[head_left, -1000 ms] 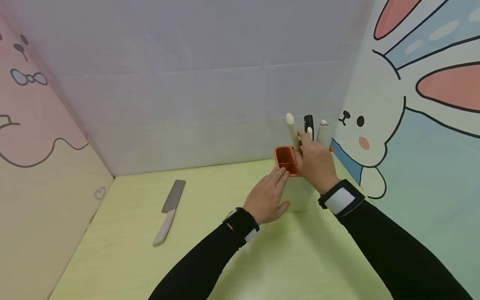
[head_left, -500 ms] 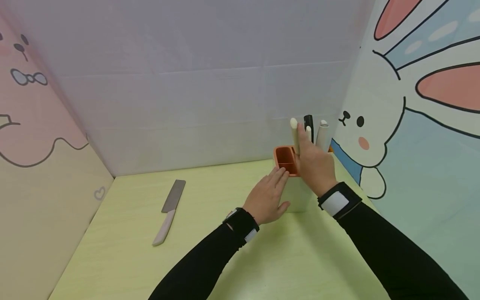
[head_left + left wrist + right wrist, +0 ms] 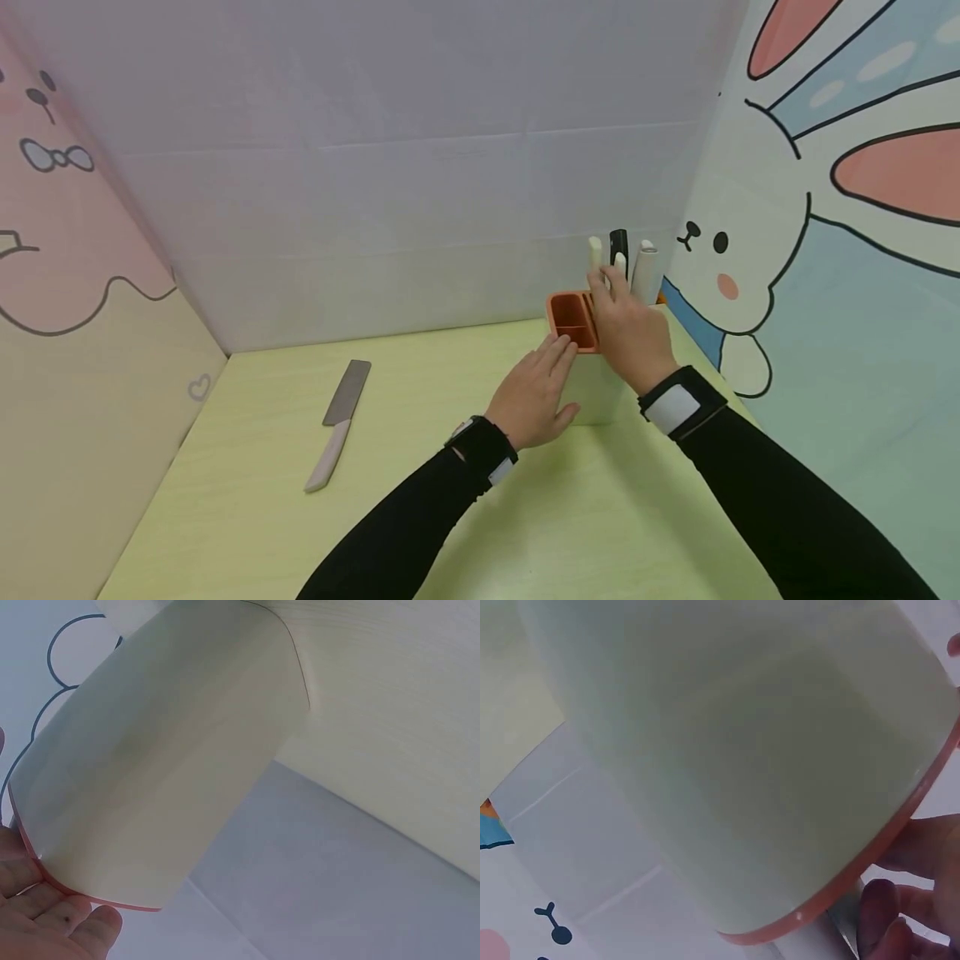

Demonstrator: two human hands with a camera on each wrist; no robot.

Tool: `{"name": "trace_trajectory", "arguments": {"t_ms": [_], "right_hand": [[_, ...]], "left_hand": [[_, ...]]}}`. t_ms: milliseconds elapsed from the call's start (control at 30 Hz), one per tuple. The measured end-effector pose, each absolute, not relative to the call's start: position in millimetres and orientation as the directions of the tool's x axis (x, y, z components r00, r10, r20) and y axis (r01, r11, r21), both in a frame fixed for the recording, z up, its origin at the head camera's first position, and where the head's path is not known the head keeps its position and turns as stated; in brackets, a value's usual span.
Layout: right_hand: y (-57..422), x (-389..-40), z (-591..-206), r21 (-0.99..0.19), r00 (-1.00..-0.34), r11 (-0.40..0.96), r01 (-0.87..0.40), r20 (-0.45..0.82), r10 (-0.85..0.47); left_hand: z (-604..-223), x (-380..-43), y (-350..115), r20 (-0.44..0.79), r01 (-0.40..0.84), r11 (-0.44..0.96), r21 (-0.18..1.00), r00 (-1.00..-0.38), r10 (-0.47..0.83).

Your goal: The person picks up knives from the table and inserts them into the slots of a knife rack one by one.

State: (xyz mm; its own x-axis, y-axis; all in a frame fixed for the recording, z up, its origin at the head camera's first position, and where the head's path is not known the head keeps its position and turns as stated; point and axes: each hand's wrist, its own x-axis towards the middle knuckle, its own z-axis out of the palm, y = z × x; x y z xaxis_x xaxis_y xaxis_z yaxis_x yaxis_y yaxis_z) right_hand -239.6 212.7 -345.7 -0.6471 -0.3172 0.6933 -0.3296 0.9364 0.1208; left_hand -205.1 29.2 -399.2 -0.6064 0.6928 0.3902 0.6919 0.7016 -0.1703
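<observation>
A pale green knife block (image 3: 596,392) with an orange slotted top (image 3: 551,312) stands at the right of the table. My left hand (image 3: 534,396) rests its straight fingers on the front left rim; in the left wrist view its fingertips (image 3: 101,926) lie at the red edge. Over the slots, my right hand (image 3: 636,329) holds an upright knife by its white handle (image 3: 595,250), whose end sticks up above the fingers. Close to the rim in the right wrist view, the fingers (image 3: 881,900) curl beside a strip of grey metal. The blade's lower part is hidden in the block.
A cleaver (image 3: 341,421) with a light handle lies on the left of the yellow-green table (image 3: 247,500). A black handle (image 3: 618,244) and a thick whitish handle (image 3: 644,271) rise from the block behind my right hand. Printed walls enclose the back and sides.
The white-handled knife has gone from leaning left to nearly upright, and my right hand's fingers now sit lower on it. My left hand and the cleaver have stayed put.
</observation>
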Motion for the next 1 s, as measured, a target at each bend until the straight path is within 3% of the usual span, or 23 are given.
{"name": "trace_trajectory", "arguments": {"t_ms": [367,1000], "right_hand": [[217,-231,-350,0.137,-0.667,0.918,-0.373,0.649,-0.368],[213,-230,-357,0.199,-0.785,0.906,-0.375,0.452,-0.424]], "left_hand": [[-395,-207,28,0.393,0.704,0.687,-0.179,-0.589,0.706],[-392,-210,27,0.367,0.712,0.683,-0.162,-0.599,0.712]]}}
